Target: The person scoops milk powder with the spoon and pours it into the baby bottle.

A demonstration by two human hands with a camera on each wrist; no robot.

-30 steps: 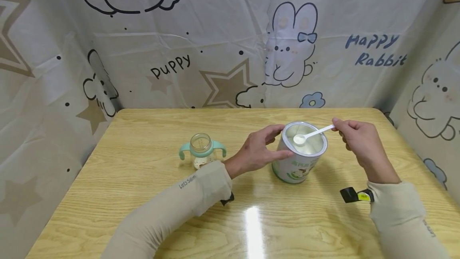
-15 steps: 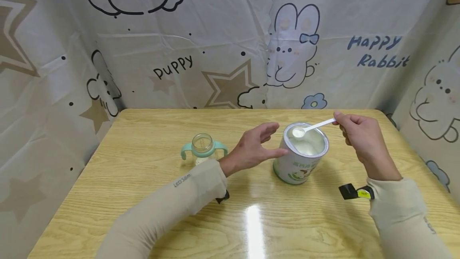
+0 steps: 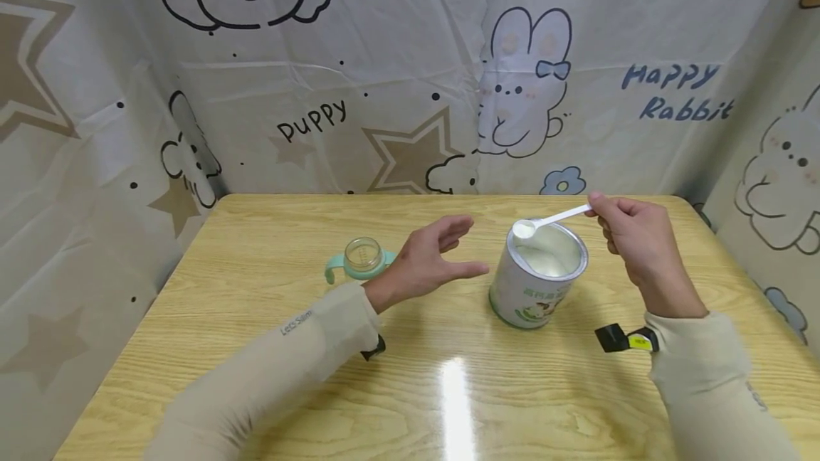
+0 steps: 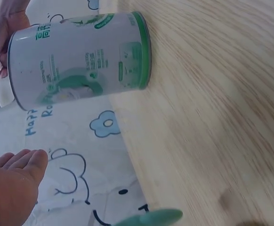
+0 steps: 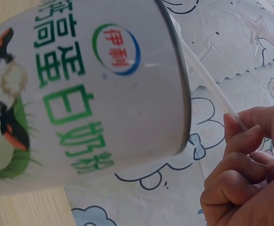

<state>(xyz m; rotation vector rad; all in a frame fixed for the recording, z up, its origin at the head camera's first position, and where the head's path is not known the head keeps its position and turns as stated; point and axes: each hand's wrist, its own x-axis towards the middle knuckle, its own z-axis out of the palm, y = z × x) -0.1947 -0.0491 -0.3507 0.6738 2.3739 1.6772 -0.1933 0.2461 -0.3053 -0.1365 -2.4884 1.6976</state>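
My right hand (image 3: 640, 237) pinches the end of a white measuring scoop (image 3: 557, 217) between thumb and fingers. The scoop's bowl, filled with pale powder, overlaps the far left rim of an open milk powder can (image 3: 530, 297) in the head view. White powder shows inside the can, which stands upright on the table. To the left of the can, my left hand (image 3: 429, 260) is held in the air, thumb and fingers spread apart with nothing between them. Behind the left wrist stands a baby bottle (image 3: 363, 255) without a lid, its green handles showing and its lower part hidden by the arm.
The wooden table (image 3: 512, 390) ends at a printed cloth (image 3: 397, 55) that hangs behind it and along both sides. A black wrist camera (image 3: 613, 338) sits at the right cuff.
My left hand has let go of the can and drawn back to the left. The right hand has lifted the scoop from inside the can up to its rim.
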